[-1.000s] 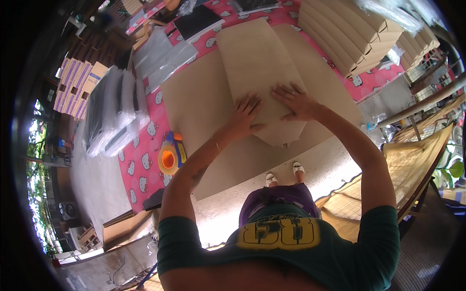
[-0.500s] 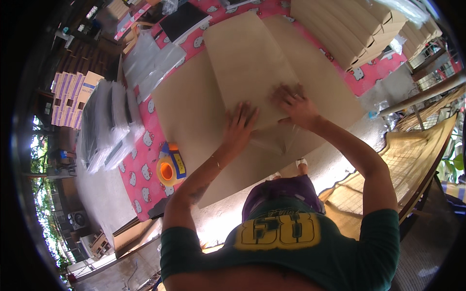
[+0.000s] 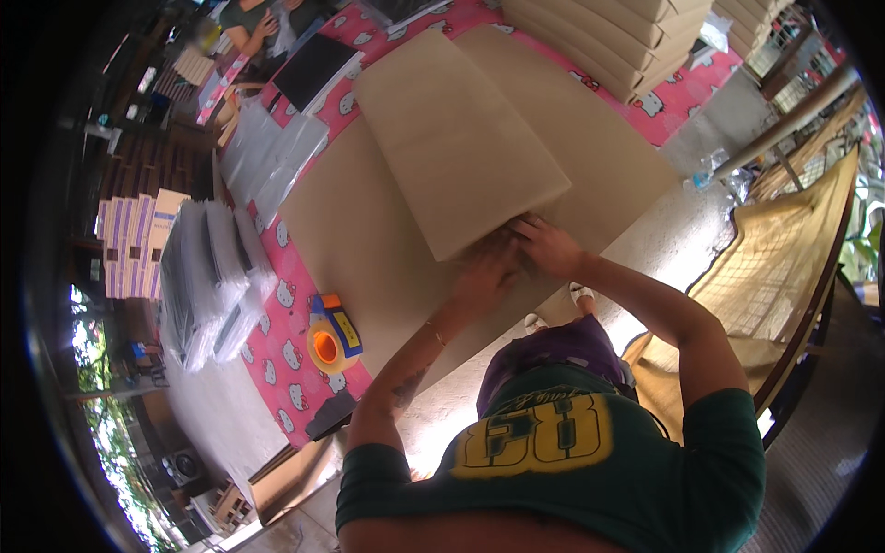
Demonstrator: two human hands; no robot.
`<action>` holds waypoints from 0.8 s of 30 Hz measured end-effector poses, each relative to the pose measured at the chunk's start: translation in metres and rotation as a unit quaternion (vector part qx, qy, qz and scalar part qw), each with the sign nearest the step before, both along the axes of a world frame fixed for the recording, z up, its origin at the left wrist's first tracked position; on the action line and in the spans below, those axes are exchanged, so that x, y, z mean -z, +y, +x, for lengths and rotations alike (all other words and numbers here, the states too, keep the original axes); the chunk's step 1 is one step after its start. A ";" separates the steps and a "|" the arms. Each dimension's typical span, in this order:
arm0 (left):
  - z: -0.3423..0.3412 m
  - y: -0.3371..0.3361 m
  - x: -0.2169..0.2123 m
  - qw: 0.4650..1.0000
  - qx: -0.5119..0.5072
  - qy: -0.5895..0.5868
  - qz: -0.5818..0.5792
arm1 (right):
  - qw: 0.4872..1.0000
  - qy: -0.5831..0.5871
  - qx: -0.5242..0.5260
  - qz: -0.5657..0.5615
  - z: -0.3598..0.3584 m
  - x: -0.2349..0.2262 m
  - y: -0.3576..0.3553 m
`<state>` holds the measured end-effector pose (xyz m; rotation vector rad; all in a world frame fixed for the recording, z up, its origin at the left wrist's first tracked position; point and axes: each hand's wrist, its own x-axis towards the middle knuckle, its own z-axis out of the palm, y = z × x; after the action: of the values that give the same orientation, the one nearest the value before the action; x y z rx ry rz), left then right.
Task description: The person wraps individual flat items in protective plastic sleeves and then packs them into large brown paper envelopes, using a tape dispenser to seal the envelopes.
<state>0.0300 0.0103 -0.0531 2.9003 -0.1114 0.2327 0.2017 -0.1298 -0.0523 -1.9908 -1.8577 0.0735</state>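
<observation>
Head view: the only view; the person's arms enter from the lower edge.
Left hand (image 3: 486,269): at about 6 o'clock of the folded cardboard piece (image 3: 458,138), fingers spread flat and pressing on its near edge, gripping nothing.
Right hand (image 3: 547,244): just beside the left hand at its 2 o'clock, fingers flat on the same near corner; whether any finger curls under the edge I cannot tell.
Folded cardboard piece: lies on the large cardboard sheet (image 3: 369,249), which covers the pink patterned table (image 3: 295,355).
Tape dispenser (image 3: 329,336): orange and blue, at 8 o'clock of the hands, on the pink cloth, just beside the big sheet.
Plastic-wrapped bundles (image 3: 207,281): at 9 o'clock, well apart from the hands.
Stacked flat boxes (image 3: 608,37): at 12 to 1 o'clock, on the far edge.
Another person (image 3: 249,23): at 11 o'clock, beyond the table.
</observation>
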 end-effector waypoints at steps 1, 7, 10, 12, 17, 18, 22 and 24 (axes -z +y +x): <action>-0.003 0.003 -0.006 0.997 -0.022 0.026 -0.075 | 1.000 -0.005 -0.003 -0.004 0.002 0.000 -0.001; -0.012 0.026 -0.031 0.962 -0.060 0.121 -0.238 | 1.000 0.008 0.007 0.007 0.007 0.005 -0.006; -0.012 0.025 -0.033 0.964 -0.071 0.129 -0.221 | 0.999 0.029 0.006 0.012 0.004 -0.004 -0.004; -0.013 0.024 -0.031 0.971 -0.067 0.119 -0.198 | 0.999 0.032 0.004 0.014 0.004 -0.008 -0.006; -0.043 0.029 -0.024 0.991 -0.065 0.038 -0.107 | 0.999 0.021 0.012 0.044 0.000 -0.008 -0.005; -0.045 0.028 -0.023 0.991 -0.080 0.047 -0.099 | 0.998 0.033 0.019 0.042 -0.002 -0.009 -0.004; -0.045 0.014 -0.030 0.977 -0.135 0.118 -0.114 | 0.997 0.044 0.026 0.052 -0.001 0.000 -0.006; -0.050 0.014 -0.029 0.980 -0.143 0.117 -0.080 | 0.997 0.035 0.018 0.066 0.000 -0.001 -0.003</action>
<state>-0.0201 0.0243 -0.0244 2.7475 0.3505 -0.0509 0.2018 -0.1326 -0.0515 -1.9059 -1.7369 0.0109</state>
